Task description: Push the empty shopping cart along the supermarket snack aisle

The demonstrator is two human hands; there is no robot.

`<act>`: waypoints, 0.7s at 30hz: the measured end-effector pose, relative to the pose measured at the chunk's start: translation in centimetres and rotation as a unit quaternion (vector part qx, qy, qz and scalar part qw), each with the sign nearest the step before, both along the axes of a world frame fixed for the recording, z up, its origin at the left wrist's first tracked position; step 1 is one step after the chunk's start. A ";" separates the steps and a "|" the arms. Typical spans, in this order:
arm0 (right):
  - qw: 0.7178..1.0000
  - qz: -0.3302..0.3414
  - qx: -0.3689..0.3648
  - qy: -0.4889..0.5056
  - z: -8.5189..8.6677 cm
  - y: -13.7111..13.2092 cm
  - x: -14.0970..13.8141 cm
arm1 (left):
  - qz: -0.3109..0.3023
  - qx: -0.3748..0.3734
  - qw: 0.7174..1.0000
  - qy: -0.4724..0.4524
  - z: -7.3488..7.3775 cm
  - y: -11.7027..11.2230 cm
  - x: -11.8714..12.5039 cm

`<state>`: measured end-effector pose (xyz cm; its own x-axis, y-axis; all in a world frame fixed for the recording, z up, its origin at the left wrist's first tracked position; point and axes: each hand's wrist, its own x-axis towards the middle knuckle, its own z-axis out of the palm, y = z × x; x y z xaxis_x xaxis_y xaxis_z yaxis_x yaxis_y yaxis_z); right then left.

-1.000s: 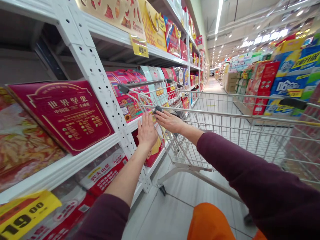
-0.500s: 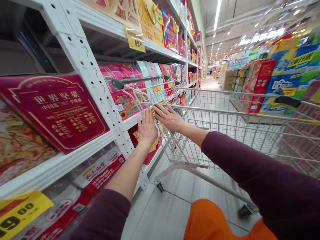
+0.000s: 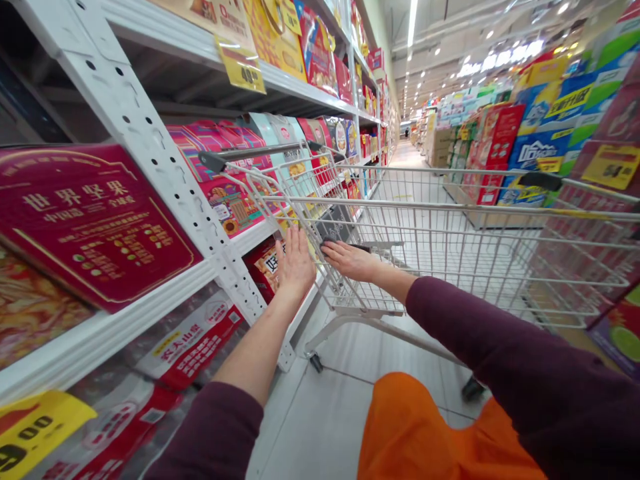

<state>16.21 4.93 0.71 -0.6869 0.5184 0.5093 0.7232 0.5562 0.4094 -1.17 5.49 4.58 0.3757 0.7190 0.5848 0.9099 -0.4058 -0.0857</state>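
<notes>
A metal wire shopping cart [image 3: 450, 208] stands in front of me, its dark handle [image 3: 260, 153] beside the shelf on the left. My left hand [image 3: 296, 265] is raised with straight fingers, palm turned away, near the cart's handle end and holding nothing. To its right, my right hand [image 3: 353, 261] reaches out with extended fingers, its tips by the cart's wire bars. Whether the tips touch the wire cannot be told. A dark grey panel [image 3: 336, 223] shows behind the bars, just above that hand.
White perforated shelving [image 3: 150, 160] runs along the left, holding a dark red nut box [image 3: 100, 227], pink gift boxes [image 3: 233, 200] and wrapped bottles [image 3: 200, 333]. Stacked blue and red cartons [image 3: 537, 143] stand at right. Cart wheels [image 3: 315, 362] rest on grey floor tiles [image 3: 320, 427].
My right hand has come down from the cart's top rail and apart from my left hand. The cart sits farther left in view, and its dark panel now shows more clearly.
</notes>
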 end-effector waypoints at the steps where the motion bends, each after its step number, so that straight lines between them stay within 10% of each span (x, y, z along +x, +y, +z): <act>1: 1.000 0.001 -0.007 0.002 0.1 -0.4 0.3 | -0.008 0.000 1.000 -0.005 0.0 0.0 0.2; 10: 0.992 0.023 0.066 0.103 7.9 1.4 1.8 | -0.025 -0.015 0.998 -0.063 0.9 -0.4 1.9; 21: 0.998 -0.014 -0.051 0.029 -3.6 -1.5 2.4 | -0.033 -0.033 0.999 -0.020 -1.3 -1.4 2.9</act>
